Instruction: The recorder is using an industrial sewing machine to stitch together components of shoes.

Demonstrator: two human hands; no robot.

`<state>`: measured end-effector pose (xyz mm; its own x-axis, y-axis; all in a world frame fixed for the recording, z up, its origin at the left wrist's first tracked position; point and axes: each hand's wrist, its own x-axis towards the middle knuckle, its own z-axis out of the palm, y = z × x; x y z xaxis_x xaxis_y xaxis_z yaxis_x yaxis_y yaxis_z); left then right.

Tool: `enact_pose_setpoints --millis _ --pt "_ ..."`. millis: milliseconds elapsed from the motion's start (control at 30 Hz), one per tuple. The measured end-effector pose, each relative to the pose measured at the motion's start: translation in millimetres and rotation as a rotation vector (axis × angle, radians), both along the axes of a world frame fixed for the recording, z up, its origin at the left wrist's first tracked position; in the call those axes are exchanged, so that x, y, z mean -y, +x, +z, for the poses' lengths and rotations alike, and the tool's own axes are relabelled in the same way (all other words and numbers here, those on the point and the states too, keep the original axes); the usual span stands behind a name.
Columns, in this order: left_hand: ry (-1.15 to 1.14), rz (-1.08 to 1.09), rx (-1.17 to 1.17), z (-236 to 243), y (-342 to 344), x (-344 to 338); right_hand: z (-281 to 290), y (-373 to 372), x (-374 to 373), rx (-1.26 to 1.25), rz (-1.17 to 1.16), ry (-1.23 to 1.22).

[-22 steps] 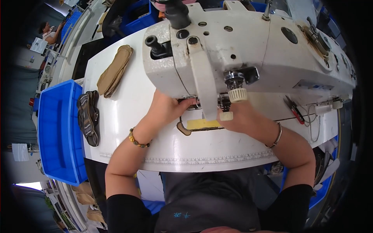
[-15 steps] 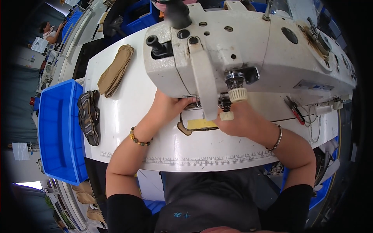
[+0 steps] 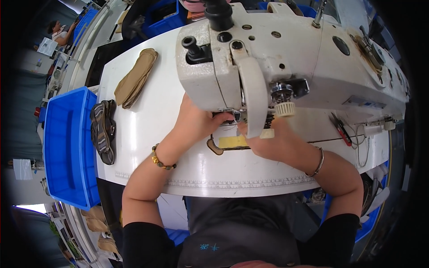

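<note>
The white sewing machine (image 3: 250,58) stands over the table, its presser foot area (image 3: 236,116) between my two hands. My left hand (image 3: 194,119) reaches in from the left, thumb stretched toward the foot and pressed on dark material; its other fingers are hidden behind the machine head. My right hand (image 3: 270,139) is bent in from the right, fingertips close to the foot, partly hidden by the machine's arm and knob. A brown, dark-edged fabric piece (image 3: 215,147) lies beneath the foot, its dark edge running to my right hand. Inside its outline shows a yellow strip (image 3: 232,142) on the machine bed.
A stack of brown fabric pieces (image 3: 136,79) lies at the far left. Beside it are striped dark pieces (image 3: 103,131) and a blue bin (image 3: 69,147). Red-handled thread snips (image 3: 342,129) rest on the right. A printed ruler (image 3: 214,184) follows the table's front edge.
The whole view has shifted slightly, so the machine head appears farther right. My right fingertips now show beside the foot. The brown piece has barely moved.
</note>
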<state>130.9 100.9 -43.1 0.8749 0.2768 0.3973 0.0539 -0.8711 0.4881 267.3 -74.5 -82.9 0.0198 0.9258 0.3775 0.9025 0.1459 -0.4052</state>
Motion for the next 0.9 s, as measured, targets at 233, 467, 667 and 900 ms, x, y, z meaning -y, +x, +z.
enact_pose_setpoints --millis 233,467,667,900 --pt "0.070 0.048 -0.095 -11 -4 -2 3 1 -5 -0.216 -0.086 0.132" --pt "-0.088 0.004 -0.091 -6 0 1 -9 4 -2 0.088 0.032 0.151" --pt "0.104 -0.008 -0.035 10 0 5 11 -2 5 -0.090 -0.066 -0.146" --pt "0.125 0.017 -0.021 7 2 6 17 -2 8 -0.143 -0.060 -0.218"
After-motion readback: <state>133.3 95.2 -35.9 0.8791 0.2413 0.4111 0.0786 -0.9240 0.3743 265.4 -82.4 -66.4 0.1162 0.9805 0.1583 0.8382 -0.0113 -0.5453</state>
